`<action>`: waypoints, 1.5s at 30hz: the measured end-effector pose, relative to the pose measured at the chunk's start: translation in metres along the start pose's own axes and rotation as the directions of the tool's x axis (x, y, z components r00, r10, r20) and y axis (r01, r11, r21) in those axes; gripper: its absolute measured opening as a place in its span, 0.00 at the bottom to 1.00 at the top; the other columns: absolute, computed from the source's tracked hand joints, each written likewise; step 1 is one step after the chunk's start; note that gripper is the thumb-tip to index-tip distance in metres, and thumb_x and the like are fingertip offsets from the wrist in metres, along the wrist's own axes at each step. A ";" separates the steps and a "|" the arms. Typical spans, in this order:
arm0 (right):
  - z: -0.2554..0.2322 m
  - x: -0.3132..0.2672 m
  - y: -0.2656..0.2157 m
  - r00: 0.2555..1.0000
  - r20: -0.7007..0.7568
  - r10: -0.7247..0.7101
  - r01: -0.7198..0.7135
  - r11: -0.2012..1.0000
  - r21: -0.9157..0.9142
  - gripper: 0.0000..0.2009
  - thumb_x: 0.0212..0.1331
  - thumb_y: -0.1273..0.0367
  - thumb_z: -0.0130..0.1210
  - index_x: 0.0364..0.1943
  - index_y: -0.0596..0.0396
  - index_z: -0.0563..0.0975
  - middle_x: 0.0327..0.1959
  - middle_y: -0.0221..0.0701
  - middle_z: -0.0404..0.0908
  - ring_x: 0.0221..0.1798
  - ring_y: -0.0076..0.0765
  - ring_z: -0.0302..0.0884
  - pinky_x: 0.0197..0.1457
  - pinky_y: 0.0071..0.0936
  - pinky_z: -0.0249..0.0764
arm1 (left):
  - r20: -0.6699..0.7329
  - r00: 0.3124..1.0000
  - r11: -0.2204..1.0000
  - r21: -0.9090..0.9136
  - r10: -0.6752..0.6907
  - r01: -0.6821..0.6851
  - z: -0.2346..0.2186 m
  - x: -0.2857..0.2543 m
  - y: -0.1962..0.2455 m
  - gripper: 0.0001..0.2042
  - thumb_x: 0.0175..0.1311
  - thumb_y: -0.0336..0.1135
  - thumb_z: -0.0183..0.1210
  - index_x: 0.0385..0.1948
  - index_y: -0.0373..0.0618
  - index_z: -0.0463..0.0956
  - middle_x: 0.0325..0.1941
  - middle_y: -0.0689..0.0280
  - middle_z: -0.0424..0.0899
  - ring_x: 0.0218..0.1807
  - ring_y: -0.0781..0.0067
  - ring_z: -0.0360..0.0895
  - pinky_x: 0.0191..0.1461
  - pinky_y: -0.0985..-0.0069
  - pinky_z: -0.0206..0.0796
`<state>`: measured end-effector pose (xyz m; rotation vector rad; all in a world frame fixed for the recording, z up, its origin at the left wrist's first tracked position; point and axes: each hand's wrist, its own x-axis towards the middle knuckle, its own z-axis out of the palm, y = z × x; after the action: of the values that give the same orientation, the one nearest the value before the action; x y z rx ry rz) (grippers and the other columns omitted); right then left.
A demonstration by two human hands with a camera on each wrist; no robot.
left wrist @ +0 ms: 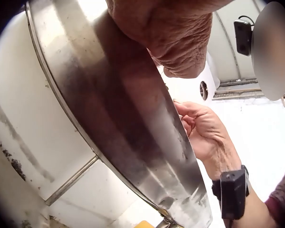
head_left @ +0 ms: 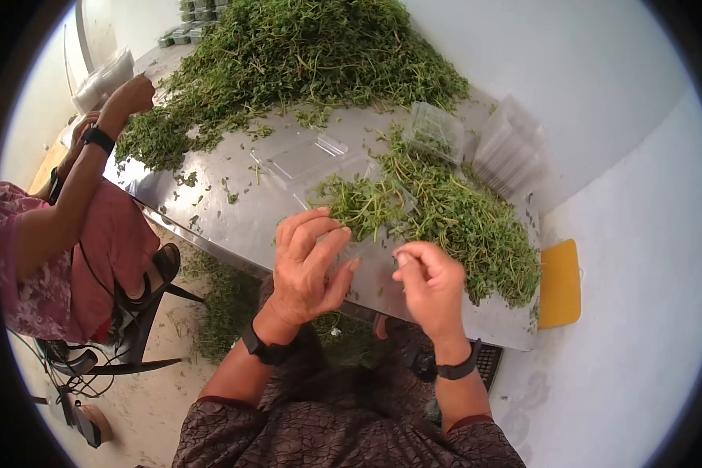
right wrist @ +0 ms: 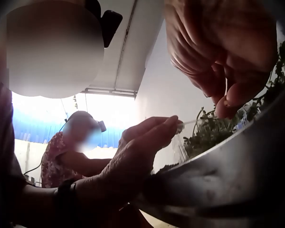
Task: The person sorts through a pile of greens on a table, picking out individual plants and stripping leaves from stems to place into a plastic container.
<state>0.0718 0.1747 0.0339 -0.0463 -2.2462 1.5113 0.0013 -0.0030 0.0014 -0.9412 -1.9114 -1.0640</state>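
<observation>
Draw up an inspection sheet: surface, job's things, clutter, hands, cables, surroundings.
Surface: metal table, scattered with loose leaves.
Job's things: large heap of greens; smaller pile; stack of clear containers at right.
Clutter: fallen greens on the floor.
Hands: left hand relaxed; right hand curled, whether pinching anything unclear.
Cables: black cables tangled near a chair.
Surroundings: white wall and yellow board at right; second person at left.

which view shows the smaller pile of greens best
The head view: it shows the pile from above, lying on the table. The right wrist view shows only some greens, partly behind the right hand; the left wrist view shows none.
</observation>
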 end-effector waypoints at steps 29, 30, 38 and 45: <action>0.003 -0.020 0.014 0.823 -0.179 -0.540 0.444 0.806 -0.391 0.18 0.56 0.77 0.56 0.53 0.60 0.79 0.61 0.43 0.76 0.63 0.47 0.71 0.63 0.40 0.70 | -0.004 0.999 0.990 -0.133 -0.044 0.043 -0.003 -0.004 -0.004 0.15 0.59 0.39 0.59 0.44 0.39 0.76 0.48 0.55 0.80 0.57 0.48 0.74 0.64 0.58 0.61; 0.003 -0.020 0.013 0.819 -0.105 -0.564 0.481 0.775 -0.410 0.20 0.54 0.76 0.57 0.55 0.59 0.79 0.62 0.42 0.76 0.68 0.49 0.66 0.68 0.43 0.65 | -0.003 0.999 0.991 -0.131 -0.041 0.040 -0.004 -0.003 -0.003 0.15 0.59 0.39 0.59 0.44 0.39 0.76 0.48 0.55 0.80 0.57 0.48 0.74 0.64 0.58 0.61; 0.010 -0.019 0.011 0.844 0.104 -0.527 0.500 0.699 -0.511 0.23 0.49 0.75 0.62 0.54 0.59 0.78 0.61 0.37 0.77 0.70 0.49 0.63 0.71 0.48 0.59 | 0.205 0.963 0.983 0.016 0.178 -0.185 -0.003 0.011 0.011 0.17 0.51 0.33 0.66 0.45 0.45 0.79 0.51 0.59 0.78 0.57 0.52 0.73 0.64 0.53 0.59; 0.011 -0.019 0.010 0.833 0.118 -0.540 0.521 0.695 -0.495 0.25 0.47 0.75 0.63 0.54 0.61 0.75 0.59 0.37 0.77 0.66 0.48 0.66 0.71 0.47 0.60 | 0.253 0.959 0.983 0.091 0.131 -0.158 -0.012 0.017 -0.005 0.10 0.58 0.36 0.62 0.35 0.41 0.79 0.40 0.60 0.80 0.54 0.55 0.75 0.65 0.52 0.58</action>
<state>0.0828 0.1644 0.0156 0.3898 -2.2886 0.5815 -0.0079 -0.0119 0.0192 -1.1750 -2.0414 -0.7765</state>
